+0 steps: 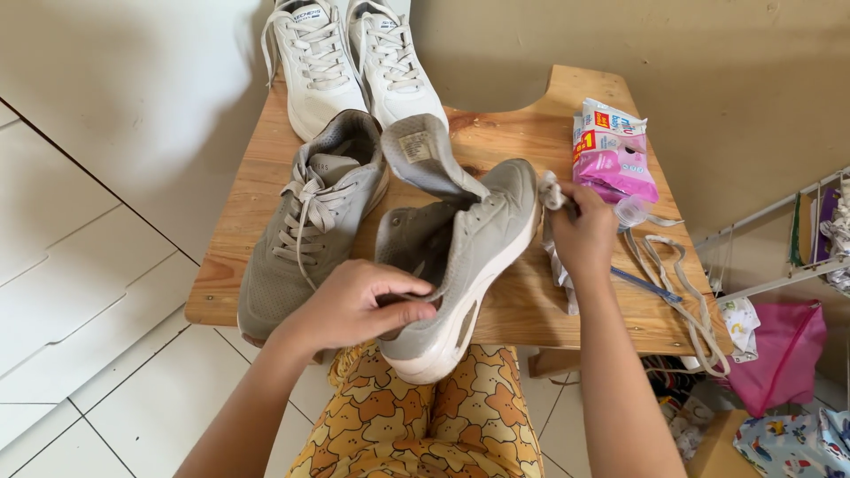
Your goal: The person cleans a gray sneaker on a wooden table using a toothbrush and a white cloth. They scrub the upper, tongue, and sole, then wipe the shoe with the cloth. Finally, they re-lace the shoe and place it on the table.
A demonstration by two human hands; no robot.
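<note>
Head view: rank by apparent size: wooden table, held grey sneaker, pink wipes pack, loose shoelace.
1. Wooden table
2. Grey sneaker, gripped by the left hand; nearer the camera, so it looks bigger
3. and 4. Pink wipes pack and loose shoelace: unsure, compact versus long and thin

— What sits on the wooden table (522, 310)?

— At its back edge, a pair of white lace-up sneakers (350, 57) side by side. In front of them, on the left, a grey mesh sneaker (305, 235) lies flat.

— And right of that?

— A second grey sneaker without laces (460, 257), tilted on its side between the two hands: the left hand (354, 305) at its near end, the right hand (584, 235) at its far end, closed on a crumpled white wipe (553, 199).

— Farther right?

— A pink plastic wipe packet (611, 150) behind, loose beige shoelaces (673, 274) before it, trailing over the table's right edge.
</note>
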